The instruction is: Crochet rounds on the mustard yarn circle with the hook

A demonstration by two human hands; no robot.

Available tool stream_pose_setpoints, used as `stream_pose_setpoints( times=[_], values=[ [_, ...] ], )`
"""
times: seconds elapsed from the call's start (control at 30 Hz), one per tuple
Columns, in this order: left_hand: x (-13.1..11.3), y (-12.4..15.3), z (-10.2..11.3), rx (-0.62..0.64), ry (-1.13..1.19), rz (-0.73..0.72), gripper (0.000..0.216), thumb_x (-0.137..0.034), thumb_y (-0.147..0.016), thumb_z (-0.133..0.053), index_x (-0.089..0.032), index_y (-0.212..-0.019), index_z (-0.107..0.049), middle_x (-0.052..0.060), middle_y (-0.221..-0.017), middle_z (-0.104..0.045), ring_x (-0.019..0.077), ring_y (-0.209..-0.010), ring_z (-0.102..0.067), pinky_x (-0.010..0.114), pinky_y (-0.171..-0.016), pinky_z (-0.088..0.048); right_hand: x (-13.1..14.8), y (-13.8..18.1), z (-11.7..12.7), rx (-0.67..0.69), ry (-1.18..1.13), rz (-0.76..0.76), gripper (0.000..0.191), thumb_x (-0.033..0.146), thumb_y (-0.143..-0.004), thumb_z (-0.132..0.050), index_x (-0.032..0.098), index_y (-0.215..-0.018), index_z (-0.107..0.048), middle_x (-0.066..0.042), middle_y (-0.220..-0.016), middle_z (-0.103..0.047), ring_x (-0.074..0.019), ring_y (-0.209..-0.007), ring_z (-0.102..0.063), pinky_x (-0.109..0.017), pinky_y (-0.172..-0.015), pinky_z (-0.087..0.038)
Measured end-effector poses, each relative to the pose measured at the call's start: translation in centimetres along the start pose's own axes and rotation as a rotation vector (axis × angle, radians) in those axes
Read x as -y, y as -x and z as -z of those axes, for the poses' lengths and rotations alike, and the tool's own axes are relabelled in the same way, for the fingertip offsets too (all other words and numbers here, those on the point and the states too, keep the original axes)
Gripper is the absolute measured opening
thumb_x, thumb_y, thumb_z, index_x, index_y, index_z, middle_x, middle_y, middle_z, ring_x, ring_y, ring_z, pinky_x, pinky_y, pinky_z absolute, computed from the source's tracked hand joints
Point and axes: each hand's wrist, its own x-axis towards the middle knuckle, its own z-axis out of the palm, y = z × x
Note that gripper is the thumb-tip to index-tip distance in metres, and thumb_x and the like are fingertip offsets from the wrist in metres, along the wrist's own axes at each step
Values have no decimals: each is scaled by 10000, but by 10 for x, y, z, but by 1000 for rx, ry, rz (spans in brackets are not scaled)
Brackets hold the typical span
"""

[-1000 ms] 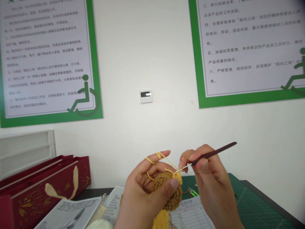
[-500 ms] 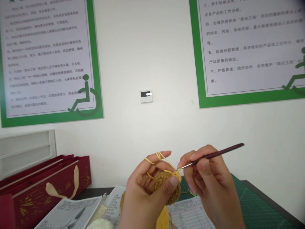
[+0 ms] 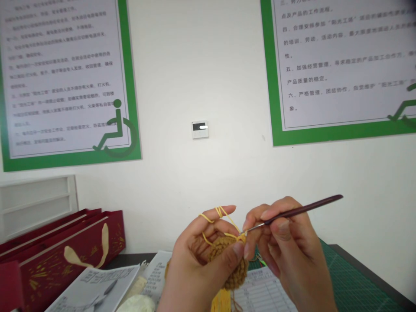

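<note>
My left hand point(image 3: 198, 255) pinches a round brown crochet piece point(image 3: 234, 277) between thumb and fingers. Yellow yarn point(image 3: 229, 220) loops around its raised index finger and runs down to the top edge of the piece, where a few yellow stitches show. My right hand point(image 3: 289, 247) grips a crochet hook point(image 3: 302, 209) with a dark red handle like a pen. The hook's metal tip is at the yellow stitches, close to my left thumb; whether it sits inside a loop is too small to tell. More yellow yarn point(image 3: 221, 300) hangs below the piece.
Dark red gift bags point(image 3: 68, 255) stand at the left, before a white frame-like panel point(image 3: 39, 199). Printed sheets point(image 3: 264, 288) lie on the table, partly over a green cutting mat point(image 3: 351, 277). A pale round object point(image 3: 136, 304) is at the front. Behind is a wall with posters.
The crochet hook and my right hand have shifted slightly to the right. The brown piece has tilted and sits a little lower, and fewer yellow stitches show beside my left thumb.
</note>
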Motion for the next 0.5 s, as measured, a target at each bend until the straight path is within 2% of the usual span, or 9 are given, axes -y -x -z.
stream_pose_setpoints(
  times=[0.13,0.5],
  values=[
    [-3,1,2,25,-4,33,426,-188,-675,-963,-230,-1078,-833,7,-786,-784,146,-735,-724,225,-705,-546,1,-3,1,19,-21,37,139,348,-1086,-494,277,-1046,-607,-35,-935,-732,-113,-553,-735,-98,-358,-370],
    [-5,1,1,26,-6,59,463,-174,-654,-969,-195,-1092,-821,29,-790,-812,169,-737,-739,247,-698,-574,1,-1,8,69,25,106,127,327,-1080,-513,278,-1067,-630,-36,-932,-729,-130,-566,-729,-192,-424,-507]
  ],
)
